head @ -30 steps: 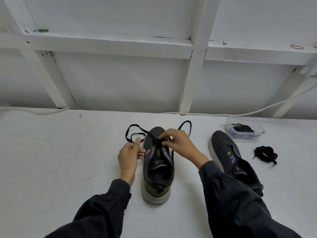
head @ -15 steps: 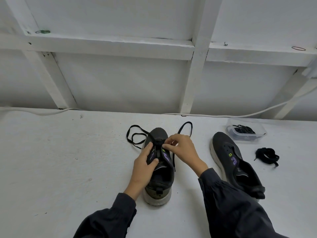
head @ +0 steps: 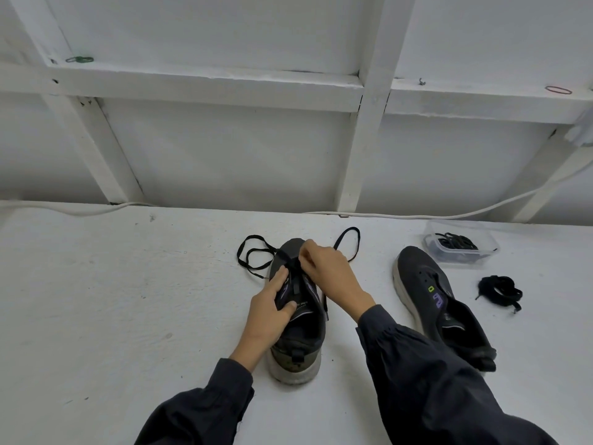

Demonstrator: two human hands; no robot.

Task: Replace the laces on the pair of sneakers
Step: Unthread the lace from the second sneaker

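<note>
A dark sneaker (head: pixel 301 338) stands in the middle of the white table (head: pixel 112 300), toe pointing away from me. My left hand (head: pixel 268 311) grips its left eyelet flap, thumb inside by the tongue. My right hand (head: pixel 327 274) pinches the black lace (head: pixel 253 252) at the lowest eyelets near the toe. The lace's loose ends trail on the table to the left and right of the toe. The second sneaker (head: pixel 439 303), without a lace, lies to the right.
A clear plastic tub (head: pixel 462 244) with black laces stands at the back right. A bundled black lace (head: pixel 499 290) lies right of the second sneaker. A white cable (head: pixel 417 216) runs along the table's back edge under a white framed wall.
My left hand left the lace at the shoe's left side and moved onto the shoe, taking hold of the eyelet flap. My right hand stayed at the toe-end eyelets.
</note>
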